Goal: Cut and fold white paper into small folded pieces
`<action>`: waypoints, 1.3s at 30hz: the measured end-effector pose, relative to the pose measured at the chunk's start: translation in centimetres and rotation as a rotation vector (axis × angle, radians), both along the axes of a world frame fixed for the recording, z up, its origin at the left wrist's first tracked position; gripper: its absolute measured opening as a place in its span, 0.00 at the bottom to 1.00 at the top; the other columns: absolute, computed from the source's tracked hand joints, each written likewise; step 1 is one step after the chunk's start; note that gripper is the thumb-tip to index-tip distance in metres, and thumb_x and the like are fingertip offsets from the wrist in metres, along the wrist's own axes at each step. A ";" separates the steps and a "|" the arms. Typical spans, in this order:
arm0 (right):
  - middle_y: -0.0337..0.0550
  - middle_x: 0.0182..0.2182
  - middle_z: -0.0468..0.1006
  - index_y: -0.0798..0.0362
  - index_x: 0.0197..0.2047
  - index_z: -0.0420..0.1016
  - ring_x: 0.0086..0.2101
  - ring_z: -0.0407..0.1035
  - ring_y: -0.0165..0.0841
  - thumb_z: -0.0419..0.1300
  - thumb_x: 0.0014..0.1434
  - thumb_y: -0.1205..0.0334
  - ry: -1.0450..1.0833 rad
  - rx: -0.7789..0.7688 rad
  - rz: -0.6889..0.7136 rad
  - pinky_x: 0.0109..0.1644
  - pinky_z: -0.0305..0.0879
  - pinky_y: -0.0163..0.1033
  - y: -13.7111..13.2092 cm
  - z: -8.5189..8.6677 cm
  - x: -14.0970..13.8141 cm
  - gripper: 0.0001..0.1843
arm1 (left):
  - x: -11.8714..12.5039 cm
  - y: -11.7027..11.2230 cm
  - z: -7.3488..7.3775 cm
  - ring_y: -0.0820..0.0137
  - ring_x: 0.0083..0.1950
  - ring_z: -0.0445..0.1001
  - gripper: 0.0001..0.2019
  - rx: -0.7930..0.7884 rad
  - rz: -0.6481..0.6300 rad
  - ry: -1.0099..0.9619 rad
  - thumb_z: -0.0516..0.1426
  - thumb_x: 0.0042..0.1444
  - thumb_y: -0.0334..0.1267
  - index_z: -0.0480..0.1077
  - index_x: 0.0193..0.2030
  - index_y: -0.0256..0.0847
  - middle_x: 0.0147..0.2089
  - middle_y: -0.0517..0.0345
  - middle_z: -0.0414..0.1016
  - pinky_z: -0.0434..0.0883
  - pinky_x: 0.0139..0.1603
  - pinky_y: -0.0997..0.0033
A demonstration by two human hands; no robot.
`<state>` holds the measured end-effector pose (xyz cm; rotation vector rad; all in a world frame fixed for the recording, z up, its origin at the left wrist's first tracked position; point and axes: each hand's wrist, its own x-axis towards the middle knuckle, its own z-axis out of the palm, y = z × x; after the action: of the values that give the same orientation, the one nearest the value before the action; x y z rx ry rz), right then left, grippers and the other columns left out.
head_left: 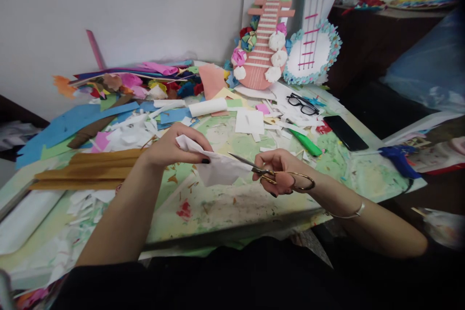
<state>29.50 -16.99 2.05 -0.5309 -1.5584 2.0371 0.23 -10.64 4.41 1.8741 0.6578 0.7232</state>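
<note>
My left hand (pixel 178 146) is closed on a piece of white paper (pixel 218 167), pinching its upper left part above the table. My right hand (pixel 278 172) grips a pair of gold-handled scissors (pixel 272 172), fingers through the loops. The blades point left and touch the paper's right edge. A thin bracelet (pixel 348 213) sits on my right wrist. Both hands hover over the paint-stained green table (pixel 225 203).
Coloured paper sheets and scraps (pixel 119 101) are piled at the back left. Brown folded card (pixel 90 169) lies left. A paper guitar (pixel 261 43) and a white one (pixel 312 43) lean at the back. Black glasses (pixel 303 104), a phone (pixel 345 133), a green marker (pixel 307 143) and a blue glue gun (pixel 397 157) lie right.
</note>
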 end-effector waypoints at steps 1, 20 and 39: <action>0.37 0.17 0.72 0.61 0.38 0.69 0.12 0.53 0.18 0.68 0.43 0.39 -0.011 -0.012 -0.001 0.12 0.46 0.24 0.0 0.1 0.0 0.33 | 0.0 0.0 0.0 0.69 0.29 0.75 0.09 -0.001 0.001 -0.003 0.68 0.43 0.41 0.79 0.29 0.38 0.26 0.51 0.78 0.72 0.28 0.76; 0.39 0.21 0.72 0.60 0.40 0.67 0.18 0.60 0.22 0.65 0.47 0.56 0.002 0.023 0.078 0.20 0.53 0.28 0.2 0.0 -0.5 0.21 | 0.8 0.0 0.8 0.72 0.28 0.76 0.06 0.056 -0.069 0.068 0.66 0.46 0.37 0.80 0.32 0.38 0.29 0.51 0.80 0.71 0.26 0.80; 0.40 0.19 0.74 0.61 0.37 0.68 0.12 0.51 0.17 0.66 0.44 0.38 0.068 -0.038 0.011 0.13 0.45 0.26 0.0 -0.9 -0.7 0.33 | 0.9 0.0 0.6 0.73 0.26 0.75 0.05 0.027 -0.036 0.040 0.67 0.45 0.35 0.79 0.31 0.38 0.28 0.53 0.80 0.71 0.25 0.80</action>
<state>28.84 -16.94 1.16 -0.4632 -1.4880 2.0748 1.10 -10.62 4.97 1.9251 0.6410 0.6756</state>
